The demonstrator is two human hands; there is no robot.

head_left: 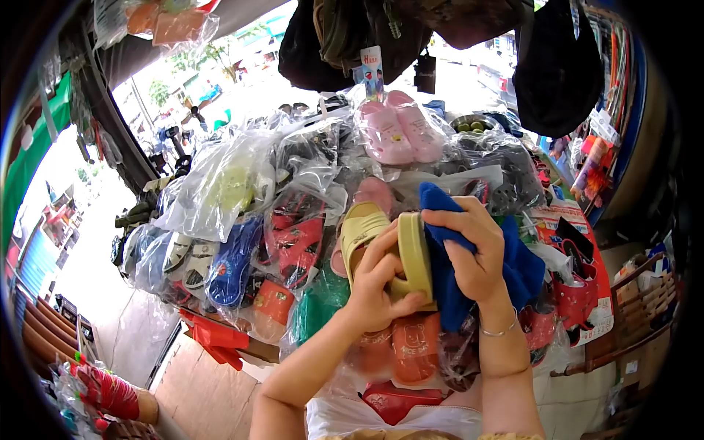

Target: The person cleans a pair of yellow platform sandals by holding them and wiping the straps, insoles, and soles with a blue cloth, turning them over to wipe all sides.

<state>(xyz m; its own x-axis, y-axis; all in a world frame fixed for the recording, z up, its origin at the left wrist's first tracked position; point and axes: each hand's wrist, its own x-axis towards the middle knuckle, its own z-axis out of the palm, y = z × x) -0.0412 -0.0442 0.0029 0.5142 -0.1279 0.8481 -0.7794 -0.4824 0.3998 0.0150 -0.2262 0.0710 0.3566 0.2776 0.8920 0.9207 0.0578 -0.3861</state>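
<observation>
A pair of yellow-green slippers (416, 253) is in my left hand (383, 282), whose fingers wrap round them. The soles face right and the straps face left. My right hand (475, 253) grips a blue cloth (449, 282) just beside the slippers, with part of the cloth rising above the fingers and more hanging down to the right. The cloth lies against or very near the sole; the exact contact is hidden. Beneath both hands are orange slippers (416, 347) in clear plastic.
Plastic-wrapped footwear is heaped ahead, with pink clogs (400, 132) on top and blue slippers (233, 268) at the left. Dark bags (557, 70) hang overhead. A wooden rack (645, 293) stands at the right, and a red bag (213, 337) hangs at the front left edge.
</observation>
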